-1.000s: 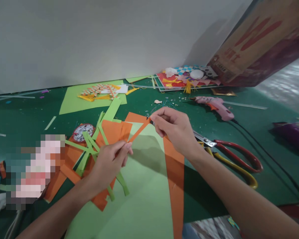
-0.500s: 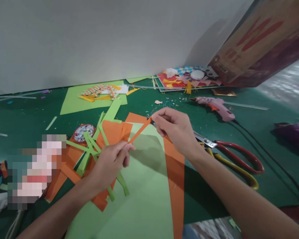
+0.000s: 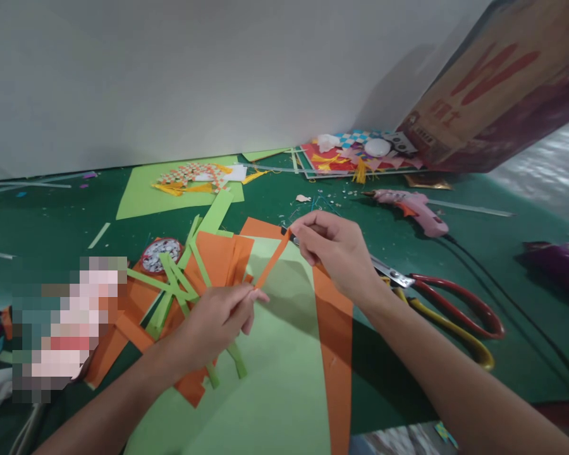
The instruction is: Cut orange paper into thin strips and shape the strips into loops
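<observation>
A narrow orange paper strip (image 3: 274, 260) stretches slantwise between my two hands. Its lower end is pinched in my left hand (image 3: 227, 308), the upper end between thumb and fingers of my right hand (image 3: 329, 243). Both hands are closed, above a large light green paper sheet (image 3: 284, 354). Left of them lies a pile of green paper strips (image 3: 173, 284) over orange paper pieces (image 3: 218, 253). Scissors (image 3: 398, 276) with red and yellow handles rest partly behind my right forearm, blades mostly hidden. Another orange sheet (image 3: 334, 354) sticks out under the green one.
A pink glue gun (image 3: 415, 208) with a black cord lies at the right. Woven paper crafts (image 3: 194, 177) and a decorated stack (image 3: 360, 155) are along the wall. A paper bag (image 3: 483, 95) stands at the back right. A round patterned disc (image 3: 162, 254) sits near the strips.
My left hand has slid slightly right and up toward my right hand, so the visible stretch of orange strip is shorter. My right hand still pinches its upper end.
</observation>
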